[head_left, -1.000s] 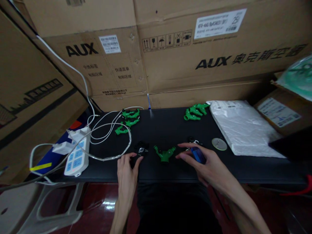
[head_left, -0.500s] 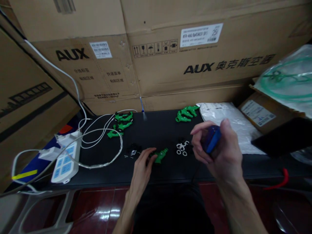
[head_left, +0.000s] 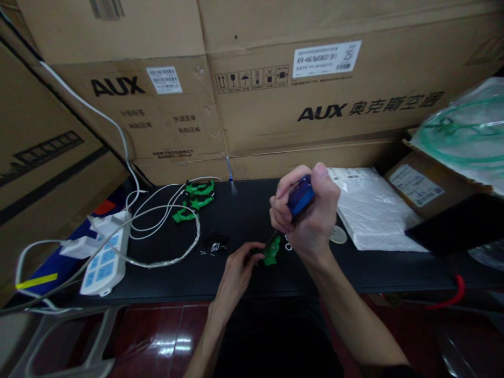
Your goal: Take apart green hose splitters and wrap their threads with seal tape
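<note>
My left hand (head_left: 241, 262) is closed on a green plastic pipe fitting (head_left: 271, 253) at the front of the black table; its fingertips grip a dark part at the fitting's left side. My right hand (head_left: 309, 210) is wrapped round the blue handle of a screwdriver (head_left: 301, 197), tilted so that its thin shaft runs down to the left toward the green fitting. Whether the tip touches a screw cannot be made out. A few white rings (head_left: 288, 245) lie partly hidden behind my right hand. Small screws and black pieces (head_left: 216, 247) lie left of the fitting.
Several green fittings (head_left: 197, 200) lie at the back left beside white cables (head_left: 173, 262) and a power strip (head_left: 105, 262). A white plastic package (head_left: 378, 215) and a cardboard box (head_left: 417, 181) stand at the right. Large AUX cartons (head_left: 260, 126) line the back.
My right hand has moved left and up with the screwdriver, bringing its shaft to the green fitting. My left hand has shifted slightly right and turned the fitting more upright.
</note>
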`<state>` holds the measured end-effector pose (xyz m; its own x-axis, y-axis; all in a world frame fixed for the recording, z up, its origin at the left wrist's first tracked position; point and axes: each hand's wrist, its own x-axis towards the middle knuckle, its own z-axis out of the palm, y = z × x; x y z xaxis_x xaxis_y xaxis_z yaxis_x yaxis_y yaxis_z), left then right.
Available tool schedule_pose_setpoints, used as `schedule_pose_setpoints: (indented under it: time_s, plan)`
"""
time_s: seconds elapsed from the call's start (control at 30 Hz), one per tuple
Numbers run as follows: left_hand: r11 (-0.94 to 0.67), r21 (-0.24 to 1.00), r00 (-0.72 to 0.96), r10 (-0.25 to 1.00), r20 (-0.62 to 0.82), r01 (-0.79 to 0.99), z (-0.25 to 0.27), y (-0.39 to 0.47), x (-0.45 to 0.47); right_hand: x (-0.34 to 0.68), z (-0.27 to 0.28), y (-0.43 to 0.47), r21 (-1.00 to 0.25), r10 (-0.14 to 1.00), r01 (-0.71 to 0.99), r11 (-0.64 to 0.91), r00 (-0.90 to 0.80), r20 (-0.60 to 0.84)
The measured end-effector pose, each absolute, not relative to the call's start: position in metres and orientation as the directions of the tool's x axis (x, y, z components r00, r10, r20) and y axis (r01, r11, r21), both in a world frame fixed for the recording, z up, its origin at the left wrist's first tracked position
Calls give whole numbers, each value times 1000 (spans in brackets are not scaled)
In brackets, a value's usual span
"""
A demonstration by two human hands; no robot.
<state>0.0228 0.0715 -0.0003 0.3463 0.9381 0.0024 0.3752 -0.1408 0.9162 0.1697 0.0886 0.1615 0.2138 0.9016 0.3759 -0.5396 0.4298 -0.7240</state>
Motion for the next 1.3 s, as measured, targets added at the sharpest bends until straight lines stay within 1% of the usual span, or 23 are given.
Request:
schedule_pose_setpoints:
  time_s: [0.1,0.33,0.47,0.77,0.83,0.9,1.03,1.1,1.13,1.27,1.3]
  plan:
    - [-119,920,347,938,-19,372,0,72,22,167,156,94,-731,906,-540,417,186,380]
    - [-90,928,347,937,-45,363,-2,73,23,164,146,97,-734,907,-534,420,211,365]
    - [-95,930,357,933,-42,356,-2,74,23,164,146,97,-741,899,-510,437,211,384]
    - [-125,930,369,929,-12,346,3,72,24,164,136,96,-750,890,-488,446,156,428]
    - [-137,929,370,929,0,344,4,72,24,161,137,96,-781,893,-448,436,102,439]
    - [-154,928,375,927,16,340,5,72,24,155,140,94,-829,900,-360,428,83,428]
    - [-182,925,384,922,44,332,4,72,22,140,146,91,-886,875,-103,452,242,419]
    - [-186,924,383,922,47,334,3,73,22,137,147,90,-890,867,-55,453,258,426]
    - [-186,924,383,922,47,335,2,73,22,137,148,91,-888,873,-76,453,241,425]
    - [-176,924,388,921,33,340,3,73,22,143,150,96,-845,890,-282,455,141,433]
    - [-173,924,391,920,28,342,4,73,22,145,150,97,-836,887,-299,460,130,442]
